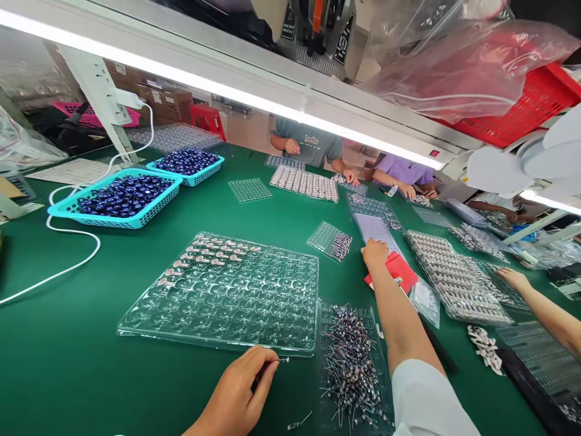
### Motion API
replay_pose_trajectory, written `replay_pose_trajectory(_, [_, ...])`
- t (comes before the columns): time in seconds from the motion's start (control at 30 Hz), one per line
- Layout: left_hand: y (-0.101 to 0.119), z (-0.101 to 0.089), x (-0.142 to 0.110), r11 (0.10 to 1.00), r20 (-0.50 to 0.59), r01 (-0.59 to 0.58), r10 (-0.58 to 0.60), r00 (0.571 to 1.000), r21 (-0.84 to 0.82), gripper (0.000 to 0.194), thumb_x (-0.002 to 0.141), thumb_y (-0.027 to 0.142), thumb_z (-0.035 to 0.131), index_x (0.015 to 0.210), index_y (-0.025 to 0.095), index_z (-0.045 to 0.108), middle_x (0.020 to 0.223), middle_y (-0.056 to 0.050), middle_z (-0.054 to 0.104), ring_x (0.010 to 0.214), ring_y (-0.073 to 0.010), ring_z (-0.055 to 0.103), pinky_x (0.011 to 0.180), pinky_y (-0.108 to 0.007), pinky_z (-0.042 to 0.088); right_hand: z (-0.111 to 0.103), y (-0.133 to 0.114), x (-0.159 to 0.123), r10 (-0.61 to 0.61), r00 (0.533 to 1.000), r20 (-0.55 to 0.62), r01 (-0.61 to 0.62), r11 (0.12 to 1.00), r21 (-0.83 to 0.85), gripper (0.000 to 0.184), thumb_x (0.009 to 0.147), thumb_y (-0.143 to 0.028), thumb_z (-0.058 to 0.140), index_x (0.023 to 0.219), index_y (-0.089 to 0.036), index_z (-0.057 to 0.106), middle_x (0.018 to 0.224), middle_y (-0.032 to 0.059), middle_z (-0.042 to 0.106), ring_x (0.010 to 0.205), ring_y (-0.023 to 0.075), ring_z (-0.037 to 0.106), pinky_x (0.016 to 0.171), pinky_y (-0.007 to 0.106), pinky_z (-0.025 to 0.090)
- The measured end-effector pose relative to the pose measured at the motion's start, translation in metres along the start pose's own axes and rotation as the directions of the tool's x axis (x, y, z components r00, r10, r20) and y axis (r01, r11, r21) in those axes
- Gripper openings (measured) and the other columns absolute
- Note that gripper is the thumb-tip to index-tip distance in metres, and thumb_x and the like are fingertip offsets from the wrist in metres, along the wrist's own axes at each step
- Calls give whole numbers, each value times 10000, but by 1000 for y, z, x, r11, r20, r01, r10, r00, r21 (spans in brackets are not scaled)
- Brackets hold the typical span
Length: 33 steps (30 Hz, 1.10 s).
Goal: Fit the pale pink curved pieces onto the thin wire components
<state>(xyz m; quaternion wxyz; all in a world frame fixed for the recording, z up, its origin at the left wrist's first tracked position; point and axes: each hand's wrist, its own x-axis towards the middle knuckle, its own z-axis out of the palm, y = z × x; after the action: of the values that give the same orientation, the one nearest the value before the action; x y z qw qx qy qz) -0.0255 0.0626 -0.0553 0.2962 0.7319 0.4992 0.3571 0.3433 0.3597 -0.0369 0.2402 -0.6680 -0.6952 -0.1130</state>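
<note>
My left hand [242, 387] pinches a small thin metal pin with a pale tip [284, 360], just below the front edge of a large clear blister tray [254, 303]. Small pinkish-white parts [218, 251] sit in that tray's upper-left pockets. My right hand [376, 253] reaches forward with curled fingers, by a pale purple tray [373, 227] and a red packet [402, 272]; its fingertips are hidden, so what it holds cannot be made out. Between my arms lies a heap of thin metal pins [349, 357] on another clear tray. One loose pin [299, 421] rests on the green table.
Two turquoise baskets [158, 209] of shiny dark-blue pieces stand at left beside a white cable [86, 260]. Stacked filled trays [454, 275] lie at right, where a co-worker's hand [512, 278] reaches in. Other people work across the table. A lamp bar [254, 91] spans overhead.
</note>
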Motion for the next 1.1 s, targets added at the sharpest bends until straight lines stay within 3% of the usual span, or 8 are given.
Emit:
replay_pose_trajectory(0.13, [1, 1, 0, 1000, 22, 18, -18, 1000, -1, 243, 1013, 286, 401, 841, 230, 563, 718, -27, 625, 593, -167, 584, 555, -255, 457, -4, -6, -7, 169, 984, 61, -157, 973, -169, 371, 966, -345, 611, 1278, -150, 571, 1281, 117, 613, 1094, 229, 640, 908, 453, 558])
replay_pose_trajectory(0.27, [0, 2, 1, 1000, 28, 20, -20, 999, 9, 246, 1013, 282, 391, 842, 228, 560, 724, -33, 621, 605, -174, 580, 561, -261, 451, -18, -11, -7, 257, 963, 86, -225, 935, -276, 375, 961, -343, 619, 1273, -139, 575, 1278, 122, 614, 1092, 227, 641, 912, 448, 557])
replay_pose_trajectory(0.6, [0, 3, 1, 999, -14, -9, 10, 1000, 49, 238, 1000, 257, 393, 829, 219, 555, 737, -40, 616, 649, -189, 582, 608, -281, 455, -57, -30, 8, 381, 924, -40, -366, 847, -386, 390, 938, -360, 651, 1235, -113, 599, 1238, 130, 631, 1071, 230, 654, 907, 422, 566])
replay_pose_trajectory(0.73, [3, 1, 3, 998, -7, -17, 18, 1000, 62, 239, 994, 256, 383, 826, 217, 547, 755, -48, 629, 692, -198, 601, 639, -288, 462, -84, -48, 4, 348, 931, -109, -363, 859, -360, 336, 957, -347, 616, 1181, -97, 617, 1138, 123, 667, 992, 211, 670, 850, 386, 564])
replay_pose_trajectory(0.87, [11, -1, 6, 996, 28, 19, -22, 999, 83, 203, 976, 242, 407, 849, 209, 561, 810, -66, 665, 753, -209, 629, 696, -305, 483, -122, -78, -18, 242, 961, -133, -271, 914, -300, 341, 997, -246, 448, 1151, 1, 627, 980, 244, 706, 917, 275, 686, 686, 340, 466])
replay_pose_trajectory(1.03, [24, -16, 3, 979, 91, 144, -158, 983, 143, 168, 969, 227, 441, 920, 195, 598, 950, -95, 721, 863, -222, 665, 758, -306, 496, -171, -113, -72, 94, 988, -125, -118, 972, -201, 397, 984, -314, 430, 1228, -77, 635, 1037, 249, 728, 956, 312, 687, 664, 369, 408])
replay_pose_trajectory(1.1, [29, -31, -5, 967, 140, 187, -212, 967, 172, 172, 962, 230, 445, 928, 193, 609, 986, -105, 725, 884, -237, 670, 729, -309, 491, -189, -123, -104, -15, 982, -187, -15, 988, -156, 382, 959, -338, 475, 1193, -97, 657, 989, 237, 736, 917, 310, 694, 652, 373, 414])
